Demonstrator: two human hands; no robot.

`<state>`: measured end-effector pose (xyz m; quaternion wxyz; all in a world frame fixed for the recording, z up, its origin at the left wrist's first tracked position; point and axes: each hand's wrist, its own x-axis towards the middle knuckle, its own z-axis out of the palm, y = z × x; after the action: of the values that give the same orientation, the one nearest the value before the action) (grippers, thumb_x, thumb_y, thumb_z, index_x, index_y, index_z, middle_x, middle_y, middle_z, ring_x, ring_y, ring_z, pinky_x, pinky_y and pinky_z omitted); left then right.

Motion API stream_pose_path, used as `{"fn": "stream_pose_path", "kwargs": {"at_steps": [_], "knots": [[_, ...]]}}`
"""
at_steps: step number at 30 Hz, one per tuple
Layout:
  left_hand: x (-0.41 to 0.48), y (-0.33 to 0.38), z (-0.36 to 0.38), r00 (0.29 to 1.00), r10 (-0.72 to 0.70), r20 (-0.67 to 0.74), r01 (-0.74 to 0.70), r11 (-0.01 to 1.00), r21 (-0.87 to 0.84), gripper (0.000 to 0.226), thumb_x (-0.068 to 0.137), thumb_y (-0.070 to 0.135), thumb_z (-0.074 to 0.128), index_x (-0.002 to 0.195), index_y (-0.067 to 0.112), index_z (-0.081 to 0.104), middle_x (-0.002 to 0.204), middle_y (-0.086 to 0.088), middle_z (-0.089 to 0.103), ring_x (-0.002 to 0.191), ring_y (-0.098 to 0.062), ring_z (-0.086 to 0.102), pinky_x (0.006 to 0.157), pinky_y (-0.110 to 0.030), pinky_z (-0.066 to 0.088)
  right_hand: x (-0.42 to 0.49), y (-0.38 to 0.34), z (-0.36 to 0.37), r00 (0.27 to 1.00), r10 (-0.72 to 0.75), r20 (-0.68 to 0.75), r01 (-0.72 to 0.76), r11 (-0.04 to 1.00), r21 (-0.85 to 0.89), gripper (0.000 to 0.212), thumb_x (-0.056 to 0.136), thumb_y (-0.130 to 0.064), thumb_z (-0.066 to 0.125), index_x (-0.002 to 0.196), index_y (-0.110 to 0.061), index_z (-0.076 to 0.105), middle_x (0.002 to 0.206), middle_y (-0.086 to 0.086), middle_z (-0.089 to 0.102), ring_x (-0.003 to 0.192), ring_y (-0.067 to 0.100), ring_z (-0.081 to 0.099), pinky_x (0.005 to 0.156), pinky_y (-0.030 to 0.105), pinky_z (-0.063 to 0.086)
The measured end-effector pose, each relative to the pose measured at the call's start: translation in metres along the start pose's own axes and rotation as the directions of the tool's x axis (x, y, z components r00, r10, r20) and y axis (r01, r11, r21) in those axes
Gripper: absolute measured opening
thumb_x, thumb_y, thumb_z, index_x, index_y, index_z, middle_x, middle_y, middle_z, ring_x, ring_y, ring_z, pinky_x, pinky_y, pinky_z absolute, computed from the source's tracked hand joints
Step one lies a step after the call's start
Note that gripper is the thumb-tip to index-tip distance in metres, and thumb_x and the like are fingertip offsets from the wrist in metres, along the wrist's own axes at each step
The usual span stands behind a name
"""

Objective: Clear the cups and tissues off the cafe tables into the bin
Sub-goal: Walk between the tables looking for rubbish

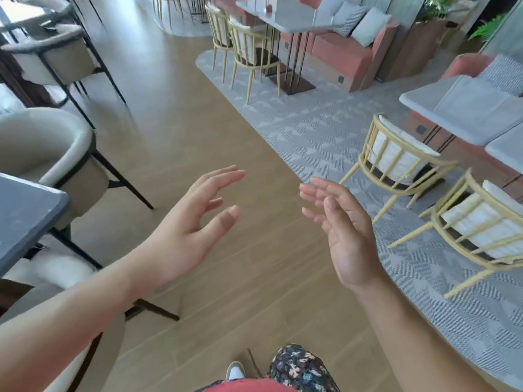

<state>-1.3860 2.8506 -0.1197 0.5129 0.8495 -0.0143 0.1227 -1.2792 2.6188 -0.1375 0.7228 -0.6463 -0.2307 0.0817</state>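
Patterned trousers (300, 369) and white shoe (235, 370) sit lowest. Our left hand (192, 222) & right hand (342, 230) hover over wood floor (181, 131), fingers loosely spread, palms facing, tips fwd. Dark bench (25, 216) edge at left, chairs (396, 162) at right; open floor lane betw. Far bench (288, 15) carries small reddish item (268, 7), too small to ID.
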Motion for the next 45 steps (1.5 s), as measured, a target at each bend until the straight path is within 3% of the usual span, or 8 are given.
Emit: {"fn": "stream_pose_path", "kwargs": {"at_steps": [8,12,16,26,30,35,41,45], "knots": [[0.144,-0.064,0.001,0.995,-0.04,-0.095,0.037,0.999,-0.039,0.051,0.098,0.052,0.049,0.147,0.04,0.045,0.155,0.019,0.043,0.147,0.0,0.037,0.115,-0.032,0.04,0.161,0.059,-0.018,1.0,0.007,0.015,-0.007,1.0,0.014,0.056,0.092,-0.064,0.063,0.132,-0.025,0.063,0.136,0.003,0.068,0.134,0.022,0.059,0.112,0.053,0.047],[0.236,-0.092,0.0,0.985,-0.077,-0.152,0.071,0.996,-0.047,0.046,0.1,0.047,0.051,0.145,0.042,0.045,0.154,0.02,0.045,0.145,0.004,0.037,0.111,-0.016,0.039,0.264,0.09,-0.035,0.999,-0.008,0.04,0.009,1.0,-0.02,0.046,0.095,-0.051,0.056,0.132,-0.025,0.063,0.141,-0.002,0.066,0.138,0.015,0.055,0.117,0.057,0.042],[0.329,-0.109,-0.001,0.965,-0.141,-0.22,0.119,0.987,-0.11,0.046,0.098,0.036,0.05,0.145,0.036,0.049,0.15,0.019,0.05,0.141,0.008,0.04,0.103,-0.005,0.037,0.368,0.103,-0.055,0.998,-0.016,0.066,0.018,1.0,-0.022,0.048,0.094,-0.053,0.055,0.134,-0.027,0.062,0.143,-0.007,0.063,0.14,0.011,0.053,0.118,0.055,0.04],[0.533,-0.169,-0.023,0.941,-0.107,-0.323,0.021,0.966,-0.257,0.049,0.095,0.045,0.052,0.143,0.034,0.051,0.152,0.014,0.052,0.145,-0.006,0.042,0.114,-0.025,0.042,0.579,0.14,-0.066,0.989,-0.004,0.146,0.015,0.997,-0.073,0.056,0.093,-0.063,0.059,0.135,-0.027,0.061,0.142,-0.008,0.064,0.139,0.013,0.054,0.118,0.057,0.039],[0.614,-0.211,-0.046,0.935,-0.1,-0.34,-0.003,0.957,-0.29,0.048,0.097,0.038,0.052,0.143,0.029,0.052,0.152,0.011,0.052,0.145,-0.007,0.042,0.114,-0.024,0.041,0.669,0.168,-0.056,0.993,-0.005,0.115,0.013,0.997,-0.073,0.067,0.087,-0.077,0.06,0.133,-0.029,0.062,0.14,-0.006,0.065,0.138,0.016,0.055,0.117,0.059,0.04],[0.727,-0.272,-0.091,0.937,-0.093,-0.336,-0.006,0.959,-0.284,0.043,0.099,0.024,0.051,0.143,0.029,0.052,0.152,0.01,0.052,0.144,-0.004,0.043,0.114,-0.022,0.04,0.795,0.205,-0.028,0.995,-0.003,0.1,0.01,0.998,-0.065,0.048,0.094,-0.055,0.058,0.132,-0.027,0.063,0.139,-0.003,0.066,0.137,0.016,0.056,0.116,0.057,0.042],[0.852,-0.322,-0.156,0.951,-0.072,-0.3,-0.009,0.966,-0.26,0.044,0.098,0.042,0.053,0.141,0.035,0.053,0.148,0.02,0.053,0.142,-0.002,0.044,0.108,-0.013,0.038,0.939,0.222,0.009,0.998,-0.006,0.07,0.01,0.998,-0.059,0.05,0.093,-0.054,0.055,0.133,-0.025,0.063,0.139,-0.003,0.066,0.136,0.016,0.057,0.115,0.056,0.044],[0.922,-0.351,-0.191,0.956,-0.076,-0.285,-0.005,0.961,-0.275,0.049,0.095,0.045,0.052,0.142,0.033,0.053,0.149,0.017,0.054,0.143,-0.003,0.044,0.109,-0.015,0.04,1.015,0.238,0.026,0.999,-0.008,0.054,0.011,0.998,-0.062,0.053,0.093,-0.054,0.054,0.134,-0.022,0.062,0.138,-0.005,0.067,0.134,0.015,0.059,0.114,0.054,0.045]]}}
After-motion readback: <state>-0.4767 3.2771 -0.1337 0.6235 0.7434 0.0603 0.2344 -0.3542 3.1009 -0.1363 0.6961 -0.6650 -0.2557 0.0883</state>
